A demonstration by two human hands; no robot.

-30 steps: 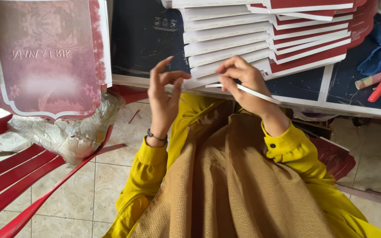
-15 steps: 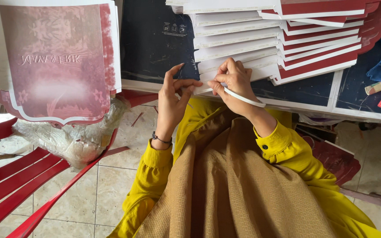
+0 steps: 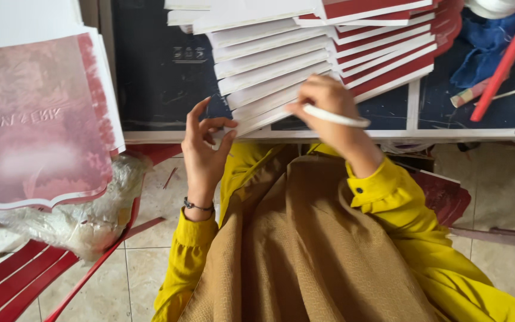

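Note:
My right hand pinches a thin white strip that runs to the right across its wrist, at the near edge of a fanned stack of white and dark red cards. My left hand is raised beside it with thumb and fingers curled close together, touching the lowest card's corner at the edge of the dark table. Both arms wear yellow sleeves, and a dark bracelet circles the left wrist. A brown cloth covers my lap.
A pile of pink printed cards with white borders lies at the left, over a clear plastic bag on a red slatted chair. A red stick, a small roll and blue cloth lie at the table's right. Tiled floor below.
The view has shifted right and down. My right hand has lifted the white strip up against the card stack, and my left hand has stayed near the stack's lower corner.

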